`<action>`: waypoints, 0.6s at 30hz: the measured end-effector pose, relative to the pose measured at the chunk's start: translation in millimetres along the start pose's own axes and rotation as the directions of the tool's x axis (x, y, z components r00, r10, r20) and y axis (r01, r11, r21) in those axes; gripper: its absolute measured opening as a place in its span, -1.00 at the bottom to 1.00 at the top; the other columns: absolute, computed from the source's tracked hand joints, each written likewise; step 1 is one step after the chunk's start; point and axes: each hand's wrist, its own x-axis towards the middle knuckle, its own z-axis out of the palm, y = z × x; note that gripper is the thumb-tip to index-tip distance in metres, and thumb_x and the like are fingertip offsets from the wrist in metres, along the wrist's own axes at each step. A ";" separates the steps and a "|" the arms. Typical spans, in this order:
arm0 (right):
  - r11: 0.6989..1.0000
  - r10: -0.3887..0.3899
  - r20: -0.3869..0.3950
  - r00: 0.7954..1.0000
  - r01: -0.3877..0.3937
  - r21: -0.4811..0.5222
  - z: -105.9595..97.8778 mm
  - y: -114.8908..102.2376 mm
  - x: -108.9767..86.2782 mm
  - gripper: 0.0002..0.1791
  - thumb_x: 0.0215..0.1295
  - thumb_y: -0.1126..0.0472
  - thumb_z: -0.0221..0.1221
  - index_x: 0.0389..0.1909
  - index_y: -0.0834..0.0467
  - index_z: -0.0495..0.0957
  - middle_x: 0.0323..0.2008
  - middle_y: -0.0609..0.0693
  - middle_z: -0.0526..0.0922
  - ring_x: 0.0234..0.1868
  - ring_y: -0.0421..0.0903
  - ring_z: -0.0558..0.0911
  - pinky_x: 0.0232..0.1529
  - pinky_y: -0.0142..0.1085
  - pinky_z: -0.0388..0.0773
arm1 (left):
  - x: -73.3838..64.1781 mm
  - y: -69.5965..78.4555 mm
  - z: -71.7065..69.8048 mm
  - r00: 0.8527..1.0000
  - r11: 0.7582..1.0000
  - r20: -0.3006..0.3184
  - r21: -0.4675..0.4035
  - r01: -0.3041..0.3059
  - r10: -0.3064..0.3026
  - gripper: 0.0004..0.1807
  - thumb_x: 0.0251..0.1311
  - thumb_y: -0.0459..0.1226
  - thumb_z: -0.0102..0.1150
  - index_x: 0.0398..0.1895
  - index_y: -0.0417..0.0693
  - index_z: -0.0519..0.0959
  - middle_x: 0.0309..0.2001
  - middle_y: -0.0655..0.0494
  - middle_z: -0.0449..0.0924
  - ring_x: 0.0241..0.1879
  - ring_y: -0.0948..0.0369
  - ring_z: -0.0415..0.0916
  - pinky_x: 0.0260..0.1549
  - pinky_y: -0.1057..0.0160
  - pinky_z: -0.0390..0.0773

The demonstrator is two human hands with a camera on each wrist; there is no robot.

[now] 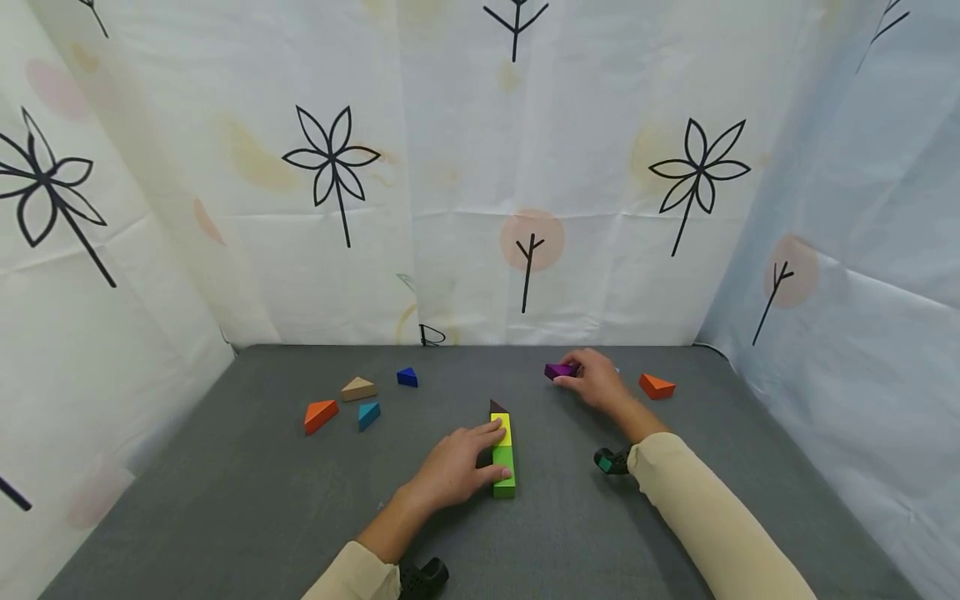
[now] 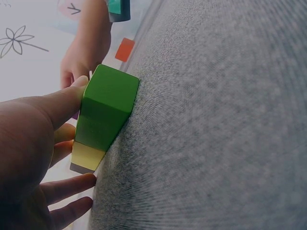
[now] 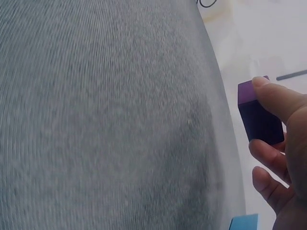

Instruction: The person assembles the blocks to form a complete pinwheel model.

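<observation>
A green block (image 1: 504, 472) and a yellow block (image 1: 504, 425) lie end to end in a row, with a dark brown triangular block (image 1: 497, 407) at the far end. My left hand (image 1: 457, 467) rests on this row from the left, fingertips on the yellow block and thumb on the green one; its lower fingers are spread in the left wrist view. Farther back on the right, my right hand (image 1: 596, 382) pinches a purple block (image 3: 259, 112) between thumb and fingers. The purple block appears raised off the table. A light blue block (image 3: 244, 222) lies near that hand, mostly hidden in the head view.
On the left lie an orange-red block (image 1: 321, 415), a tan triangle (image 1: 358, 389), a teal block (image 1: 369, 415) and a dark blue block (image 1: 407, 377). An orange block (image 1: 657, 386) sits at the right. Patterned cloth (image 1: 450, 275) hangs behind the grey table (image 1: 247, 500).
</observation>
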 end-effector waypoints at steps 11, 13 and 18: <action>0.998 0.036 -0.006 0.999 -0.035 0.050 12.4 -10.6 2.1 -0.64 0.13 0.10 0.41 -0.11 0.18 0.62 -0.28 0.06 0.53 -0.32 -0.03 0.49 -0.34 -0.21 0.43 | -0.6 -0.6 0.3 1.000 1.000 -0.004 -0.007 -0.004 0.004 -0.29 0.23 0.19 0.13 0.40 0.16 0.37 0.43 0.28 0.22 0.31 0.02 0.28 0.22 -0.15 0.25; 0.997 0.038 -0.009 0.999 -0.037 0.063 15.3 -12.2 2.1 -0.64 0.13 0.09 0.42 -0.12 0.19 0.62 -0.29 0.06 0.53 -0.33 -0.03 0.49 -0.34 -0.21 0.43 | -0.5 -0.8 0.5 1.000 1.000 -0.006 -0.004 -0.007 0.007 -0.29 0.23 0.19 0.13 0.40 0.16 0.37 0.43 0.29 0.21 0.31 0.02 0.29 0.22 -0.14 0.25; 0.993 0.053 -0.007 0.999 -0.052 0.102 23.1 -17.6 0.5 -0.64 0.12 0.08 0.42 -0.13 0.18 0.62 -0.30 0.05 0.51 -0.32 -0.04 0.48 -0.33 -0.21 0.44 | -0.1 -1.0 1.2 1.000 1.000 -0.014 0.008 -0.012 0.012 -0.29 0.23 0.20 0.13 0.40 0.16 0.37 0.43 0.28 0.22 0.30 0.03 0.30 0.21 -0.13 0.27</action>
